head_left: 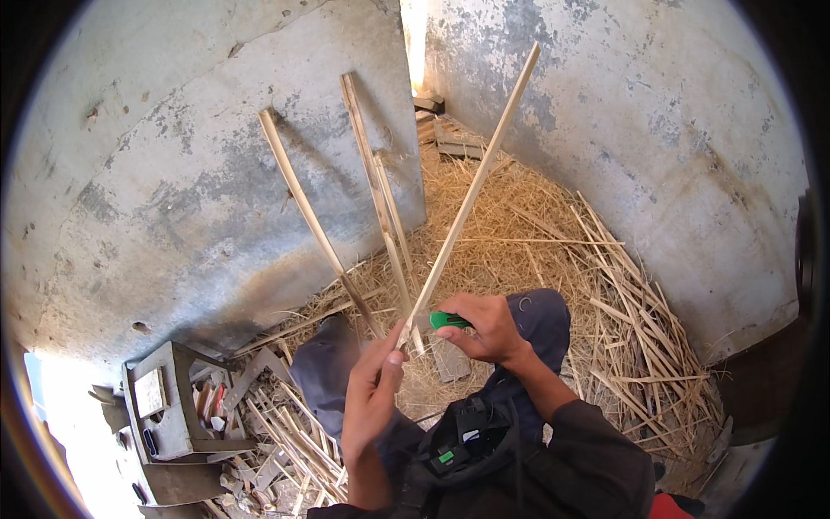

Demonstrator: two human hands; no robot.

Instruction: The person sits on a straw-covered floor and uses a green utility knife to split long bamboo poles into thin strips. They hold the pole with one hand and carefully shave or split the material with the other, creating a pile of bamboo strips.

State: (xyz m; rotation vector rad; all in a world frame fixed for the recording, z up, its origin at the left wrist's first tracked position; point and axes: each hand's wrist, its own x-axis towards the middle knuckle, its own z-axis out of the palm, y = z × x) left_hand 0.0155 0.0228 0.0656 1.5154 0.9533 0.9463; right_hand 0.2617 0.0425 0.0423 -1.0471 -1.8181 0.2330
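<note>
Shaving the pale wooden strip (pixel 474 197) looks like the step in hand; the next stroke probably calls for a firm hold and a shallow cut. In the head view, the strip slants from centre toward one o'clock. The left hand (pixel 373 377) grips its lower end, forearm toward six o'clock; at its two o'clock, the right hand (pixel 489 329), forearm toward four, clasps a green-handled knife (pixel 449 321) at the wood.

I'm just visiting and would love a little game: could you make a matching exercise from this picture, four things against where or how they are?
1. Long pale wooden strip
2. Green-handled tool
3. Grey box
4. Straw-like litter

A. Golden-brown, strewn loosely
B. In the person's right hand
C. Toward the picture's lower left
D. In the person's left hand

Pairs: 1-D, 2-B, 3-C, 4-A
</note>
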